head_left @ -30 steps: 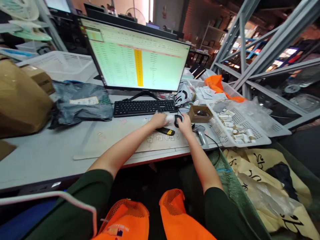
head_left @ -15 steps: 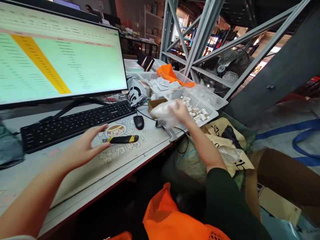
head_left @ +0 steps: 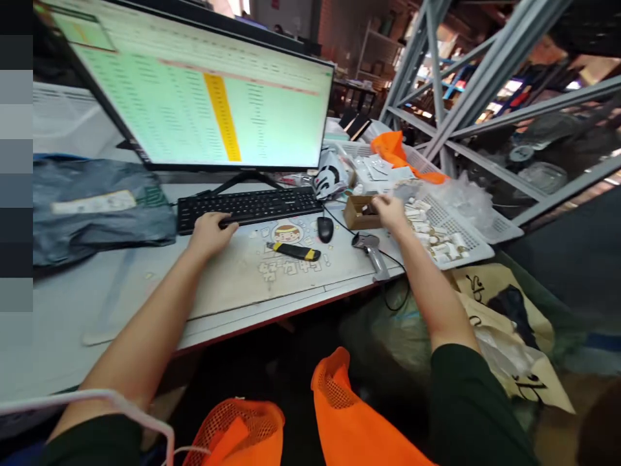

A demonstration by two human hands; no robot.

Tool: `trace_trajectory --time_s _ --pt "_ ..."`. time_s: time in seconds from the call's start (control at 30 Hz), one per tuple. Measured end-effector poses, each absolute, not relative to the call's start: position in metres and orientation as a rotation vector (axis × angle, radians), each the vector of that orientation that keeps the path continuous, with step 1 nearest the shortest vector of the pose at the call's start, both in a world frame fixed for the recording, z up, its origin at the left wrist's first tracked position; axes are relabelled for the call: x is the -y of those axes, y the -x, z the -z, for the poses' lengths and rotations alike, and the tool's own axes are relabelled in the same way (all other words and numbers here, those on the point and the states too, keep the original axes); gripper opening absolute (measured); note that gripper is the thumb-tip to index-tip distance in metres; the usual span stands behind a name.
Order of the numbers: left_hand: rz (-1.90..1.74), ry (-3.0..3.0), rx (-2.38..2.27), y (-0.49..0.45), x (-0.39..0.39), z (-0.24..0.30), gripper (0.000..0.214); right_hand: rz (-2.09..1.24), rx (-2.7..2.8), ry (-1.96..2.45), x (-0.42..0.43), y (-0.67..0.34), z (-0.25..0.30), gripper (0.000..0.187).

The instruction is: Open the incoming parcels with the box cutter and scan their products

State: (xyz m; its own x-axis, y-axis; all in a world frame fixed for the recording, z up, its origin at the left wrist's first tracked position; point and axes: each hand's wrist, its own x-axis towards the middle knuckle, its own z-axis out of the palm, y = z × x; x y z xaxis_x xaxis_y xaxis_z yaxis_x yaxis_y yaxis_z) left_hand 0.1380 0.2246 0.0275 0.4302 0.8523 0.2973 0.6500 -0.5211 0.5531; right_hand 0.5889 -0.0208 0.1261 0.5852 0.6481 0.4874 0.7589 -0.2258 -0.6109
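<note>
My left hand [head_left: 211, 234] rests at the front edge of the black keyboard [head_left: 257, 208], thumb and fingers apart, holding nothing. My right hand [head_left: 391, 212] is at the right side of a small open cardboard box [head_left: 356, 219], its fingers bent together over the rim. A small dark thing [head_left: 369, 209] shows by the fingertips; what the fingers grip is hidden. Between the hands lie a black and yellow utility knife [head_left: 295, 251] and a black mouse [head_left: 325, 229]. A grey barcode scanner [head_left: 372, 254] lies in front of the box.
A monitor [head_left: 194, 97] stands behind the keyboard. At right, a white perforated basket [head_left: 478, 249] holds several small white items. A grey plastic bag [head_left: 107, 213] lies on the left. Paper bags [head_left: 519, 336] are below the desk's right end. A metal frame [head_left: 466, 97] rises behind.
My left hand has left its place beside the utility knife for the keyboard edge. The whitish plastic item in my right hand is gone from it, and that hand is now at the box. The view has turned left.
</note>
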Motion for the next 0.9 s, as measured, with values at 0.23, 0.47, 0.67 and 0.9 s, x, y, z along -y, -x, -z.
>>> trace_trajectory --time_s 0.23,0.47,0.67,0.9 --pt "-0.846 -2.22 -1.602 -0.117 -0.219 -0.012 0.051 -0.026 1.27 2.132 -0.046 -0.459 -0.026 0.049" --pt "-0.717 -2.22 -1.628 -0.112 -0.216 -0.008 0.049 0.117 1.359 2.187 -0.055 -0.448 0.006 0.062" --pt "-0.644 -2.237 -1.608 -0.112 -0.219 -0.002 0.054 0.244 1.382 2.17 -0.057 -0.458 0.024 0.06" --pt "-0.606 -2.256 -1.593 -0.111 -0.217 -0.003 0.057 0.264 1.359 2.142 -0.057 -0.461 0.028 0.056"
